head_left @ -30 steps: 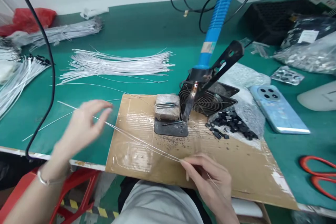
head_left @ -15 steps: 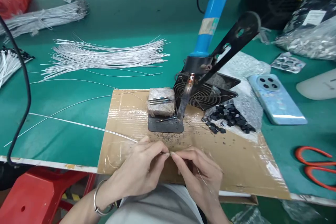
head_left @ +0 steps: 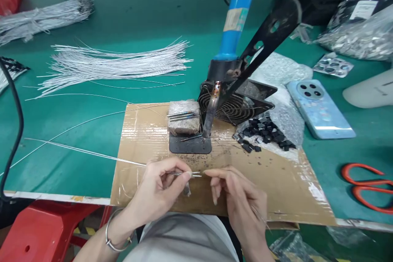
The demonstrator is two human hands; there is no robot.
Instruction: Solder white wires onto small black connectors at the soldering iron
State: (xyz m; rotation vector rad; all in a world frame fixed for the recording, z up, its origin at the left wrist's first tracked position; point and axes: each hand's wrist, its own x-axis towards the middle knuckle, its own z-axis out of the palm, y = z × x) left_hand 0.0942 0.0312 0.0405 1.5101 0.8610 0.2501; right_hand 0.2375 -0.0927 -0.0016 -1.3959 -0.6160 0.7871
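My left hand [head_left: 164,188] is closed in a pinch on thin white wires [head_left: 129,161]. Their long ends trail left over the cardboard and the table. A pair of short ends [head_left: 196,175] sticks out to the right of the thumb and index finger. Just beyond these ends is my right hand [head_left: 242,196], its index finger stretched toward them with a small gap and its thumb away from the fingertips. A thin silvery wire [head_left: 257,214] lies along the right palm, apparently held by the curled fingers. Below the left thumb a small greyish piece [head_left: 187,189] shows, unclear in kind.
A blue-handled soldering iron [head_left: 235,28] rests in its black stand, beside a block [head_left: 184,120] carrying metal rods and a fan [head_left: 236,102]. Black pieces [head_left: 267,131], a phone [head_left: 321,108] and red-handled scissors [head_left: 365,188] are rightward. White wires [head_left: 119,63] lie behind.
The fingertips of both hands were together; now my right hand has drawn away to the right and its fingers have spread. The wire ends now show past my left fingertips.
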